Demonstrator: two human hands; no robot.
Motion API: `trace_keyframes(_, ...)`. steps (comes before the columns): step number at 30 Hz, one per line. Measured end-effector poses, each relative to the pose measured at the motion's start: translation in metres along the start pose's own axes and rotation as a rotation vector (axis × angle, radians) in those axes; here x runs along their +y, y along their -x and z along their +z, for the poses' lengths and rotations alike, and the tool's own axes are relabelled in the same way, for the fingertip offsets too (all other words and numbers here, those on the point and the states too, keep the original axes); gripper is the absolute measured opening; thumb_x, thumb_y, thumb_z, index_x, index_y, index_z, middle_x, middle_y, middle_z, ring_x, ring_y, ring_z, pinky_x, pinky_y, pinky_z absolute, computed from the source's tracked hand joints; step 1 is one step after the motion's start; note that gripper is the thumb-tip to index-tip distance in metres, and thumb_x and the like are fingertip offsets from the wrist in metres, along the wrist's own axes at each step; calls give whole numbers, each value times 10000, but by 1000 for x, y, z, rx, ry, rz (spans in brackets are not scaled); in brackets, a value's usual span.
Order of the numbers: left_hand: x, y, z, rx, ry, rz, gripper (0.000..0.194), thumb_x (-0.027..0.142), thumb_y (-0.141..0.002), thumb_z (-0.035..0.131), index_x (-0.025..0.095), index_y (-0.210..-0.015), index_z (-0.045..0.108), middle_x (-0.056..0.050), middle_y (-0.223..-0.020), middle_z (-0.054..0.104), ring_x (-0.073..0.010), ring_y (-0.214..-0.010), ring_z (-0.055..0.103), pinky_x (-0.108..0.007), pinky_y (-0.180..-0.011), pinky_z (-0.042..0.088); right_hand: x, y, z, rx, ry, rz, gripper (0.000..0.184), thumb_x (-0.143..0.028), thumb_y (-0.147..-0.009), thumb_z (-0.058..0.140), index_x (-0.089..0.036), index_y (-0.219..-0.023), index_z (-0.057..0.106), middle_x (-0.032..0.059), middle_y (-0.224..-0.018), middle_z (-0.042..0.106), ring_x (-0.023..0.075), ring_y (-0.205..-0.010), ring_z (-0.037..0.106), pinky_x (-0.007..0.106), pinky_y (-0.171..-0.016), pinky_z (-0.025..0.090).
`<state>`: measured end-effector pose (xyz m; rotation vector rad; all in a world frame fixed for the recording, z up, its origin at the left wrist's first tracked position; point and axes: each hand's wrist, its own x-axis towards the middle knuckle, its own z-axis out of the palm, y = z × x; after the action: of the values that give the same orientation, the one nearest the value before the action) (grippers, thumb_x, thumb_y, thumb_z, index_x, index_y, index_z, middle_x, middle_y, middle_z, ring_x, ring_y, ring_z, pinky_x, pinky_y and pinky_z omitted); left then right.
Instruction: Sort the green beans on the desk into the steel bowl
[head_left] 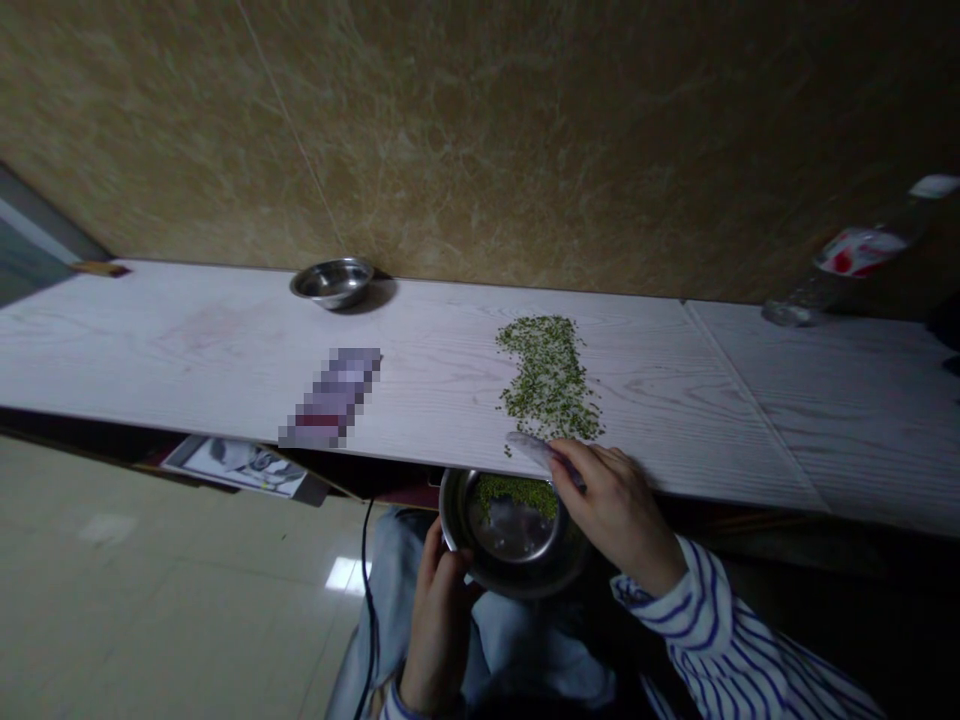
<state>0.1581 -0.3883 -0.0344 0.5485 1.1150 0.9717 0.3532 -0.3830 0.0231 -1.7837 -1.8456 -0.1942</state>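
My left hand grips the near left rim of a metal bowl, which sits just below the front edge of the table, over my lap. Small green beans lie in the far part of that bowl. In my right hand is a flat, greyish piece with a rounded end; its exact kind is unclear. It rests at the table's front edge, beside a loose patch of more green beans spread on the white wood-grain tabletop. My right hand partly covers the bowl's right side.
A smaller metal bowl stands by the wall at the left. Nearer lies a pixelated flat item. A clear plastic bottle stands at the far right. Below the table an open drawer juts out, and a black cable hangs down.
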Motion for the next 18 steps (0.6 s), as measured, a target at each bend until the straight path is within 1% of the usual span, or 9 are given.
trace_keyframes(3, 3, -2, -3, -5, 56, -39, 477, 272, -753, 591, 247, -1229, 573, -81, -1149, 641, -261, -1004, 593, -349, -779, 518, -5, 0, 1, -29, -19, -20, 150, -207, -944, 492, -205, -1000, 631, 55, -876, 733, 191, -758, 667, 317, -719, 461)
trace_keyframes(5, 6, -2, -4, -12, 67, -38, 496, 266, -762, 580, 257, -1258, 553, -81, -1183, 636, -261, -1033, 586, -353, -803, 511, -6, 2, 0, -29, -14, -19, 156, -203, -944, 487, -204, -1004, 631, 60, -886, 733, 194, -762, 668, 322, -718, 461)
trace_keyframes(13, 6, -2, -3, -2, 76, -25, 500, 266, -754, 591, 226, -1253, 579, -99, -1197, 629, -296, -1083, 573, -395, -830, 514, -1, 4, -6, -5, 2, -24, 152, -192, -939, 489, -186, -1008, 625, 78, -904, 734, 214, -764, 674, 346, -716, 477)
trace_keyframes(18, 7, -1, -3, -14, 70, -26, 481, 252, -779, 564, 223, -1259, 565, -96, -1224, 613, -289, -1098, 562, -378, -818, 516, -2, 8, -8, -32, -18, -18, 144, -199, -940, 500, -194, -1021, 619, 73, -911, 733, 209, -775, 672, 347, -738, 480)
